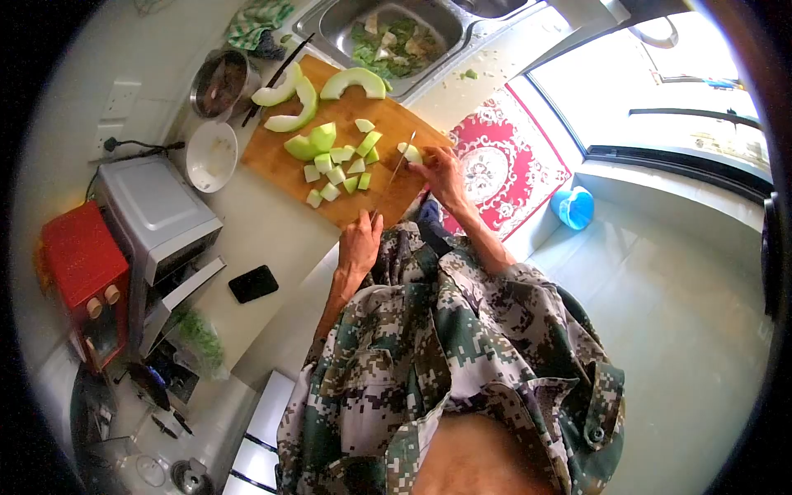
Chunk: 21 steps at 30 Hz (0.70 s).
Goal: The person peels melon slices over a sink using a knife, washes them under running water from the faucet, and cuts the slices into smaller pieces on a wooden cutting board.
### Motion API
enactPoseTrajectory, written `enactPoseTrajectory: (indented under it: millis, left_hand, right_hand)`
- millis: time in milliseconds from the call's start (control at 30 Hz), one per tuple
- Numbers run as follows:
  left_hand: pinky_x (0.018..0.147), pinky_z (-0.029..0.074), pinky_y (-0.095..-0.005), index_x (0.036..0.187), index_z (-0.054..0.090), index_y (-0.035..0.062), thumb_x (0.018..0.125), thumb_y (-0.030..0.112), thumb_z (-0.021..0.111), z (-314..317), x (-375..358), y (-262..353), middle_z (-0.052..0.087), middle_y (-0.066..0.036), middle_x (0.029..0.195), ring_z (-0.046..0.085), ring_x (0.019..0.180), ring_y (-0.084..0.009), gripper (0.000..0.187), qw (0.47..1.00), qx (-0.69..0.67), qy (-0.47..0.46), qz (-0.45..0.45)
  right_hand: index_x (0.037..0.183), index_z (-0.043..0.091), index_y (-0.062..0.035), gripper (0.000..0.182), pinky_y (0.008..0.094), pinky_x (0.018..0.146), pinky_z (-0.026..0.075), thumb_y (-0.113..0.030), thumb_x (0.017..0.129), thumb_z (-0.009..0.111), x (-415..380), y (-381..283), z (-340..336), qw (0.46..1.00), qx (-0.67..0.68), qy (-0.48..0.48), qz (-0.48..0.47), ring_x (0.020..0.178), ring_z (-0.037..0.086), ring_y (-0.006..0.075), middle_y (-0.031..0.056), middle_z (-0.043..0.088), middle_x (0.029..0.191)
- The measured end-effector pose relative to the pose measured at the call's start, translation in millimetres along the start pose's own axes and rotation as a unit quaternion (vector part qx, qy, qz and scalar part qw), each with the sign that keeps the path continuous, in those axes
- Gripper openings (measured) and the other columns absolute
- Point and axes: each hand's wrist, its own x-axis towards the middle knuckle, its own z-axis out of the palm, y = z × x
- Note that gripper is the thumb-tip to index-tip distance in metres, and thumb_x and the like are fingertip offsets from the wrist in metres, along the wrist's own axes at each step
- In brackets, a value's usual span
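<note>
ok, the gourd chunk (pixel 413 154) sits right at the fingertips of our r. hand (pixel 442 172), pinched btwn thumb & fingers nr the r. edge of the cutting board (pixel 272 157); our l. hand (pixel 360 242) is closed round the handle of the knife (pixel 399 167), w/ the blade running away from us to the chunk. the cut cubes (pixel 330 192) lie mid-board, l. of the blade & apart from both hands. chunk & cubes look pale, whitish w/ lt. green parts, blocky & a bit uneven. we've also got curved slices (pixel 353 82), pale flesh w/ green outer edges, at the board's far end nr the sink (pixel 330 33), & a white bowl (pixel 211 157) off its l. side.
</note>
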Motion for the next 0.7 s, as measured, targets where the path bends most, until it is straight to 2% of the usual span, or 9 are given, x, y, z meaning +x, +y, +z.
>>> enactPoseTrajectory:
  millis: [100, 200, 333, 400, 700]
  left_hand:
    - [0.053, 0.047, -0.0488, 0.086, 0.048, -0.0017, 0.094, 0.026, 0.053, 2.3, 0.4, 2.6, 0.060, -0.026, 0.067, 0.061, 0.064, -0.0436, 0.029, 1.000, 0.000, -0.006, 0.001]
    - [0.054, 0.046, -0.0483, 0.088, 0.049, -0.0024, 0.094, 0.025, 0.053, 1.8, 2.2, 1.9, 0.060, -0.025, 0.067, 0.061, 0.065, -0.0434, 0.029, 1.000, 0.004, -0.017, -0.008]
    - [0.055, 0.047, -0.0482, 0.089, 0.050, -0.0023, 0.095, 0.026, 0.052, 3.3, 2.6, -3.9, 0.061, -0.025, 0.068, 0.062, 0.066, -0.0433, 0.029, 1.000, -0.006, -0.016, -0.012]
    - [0.054, 0.048, -0.0492, 0.088, 0.049, -0.0017, 0.095, 0.027, 0.052, 3.7, 2.0, -3.1, 0.061, -0.026, 0.067, 0.062, 0.066, -0.0440, 0.029, 1.000, -0.001, -0.012, -0.006]
    - [0.053, 0.047, -0.0511, 0.088, 0.049, -0.0036, 0.095, 0.026, 0.053, -5.8, 8.4, -7.9, 0.060, -0.027, 0.067, 0.061, 0.066, -0.0463, 0.031, 0.997, 0.019, -0.067, -0.015]
  right_hand:
    - [0.101, 0.066, -0.0020, 0.029, 0.0400, 0.074, 0.048, -0.017, 0.077, 0.072, -0.4, -9.2, -2.2, 0.998, -0.055, -0.026, -0.018, 0.085, 0.060, 0.0324, 0.0165, 0.061, 0.090]
    - [0.101, 0.066, -0.0023, 0.029, 0.0399, 0.075, 0.049, -0.017, 0.077, 0.071, 3.0, 9.6, 6.2, 0.999, -0.011, -0.011, -0.043, 0.086, 0.061, 0.0323, 0.0158, 0.062, 0.091]
    - [0.102, 0.067, -0.0029, 0.029, 0.0398, 0.075, 0.049, -0.017, 0.076, 0.070, 2.6, 10.4, 4.3, 1.000, -0.011, -0.018, -0.023, 0.086, 0.062, 0.0326, 0.0155, 0.063, 0.092]
    - [0.099, 0.068, -0.0030, 0.025, 0.0396, 0.073, 0.050, -0.016, 0.077, 0.069, 2.1, 7.3, 3.8, 0.998, -0.024, 0.008, -0.064, 0.082, 0.063, 0.0329, 0.0154, 0.064, 0.090]
    - [0.091, 0.070, -0.0029, 0.018, 0.0382, 0.068, 0.051, -0.014, 0.077, 0.069, 1.2, 7.1, 0.8, 0.998, 0.000, 0.015, -0.056, 0.077, 0.064, 0.0321, 0.0153, 0.065, 0.083]
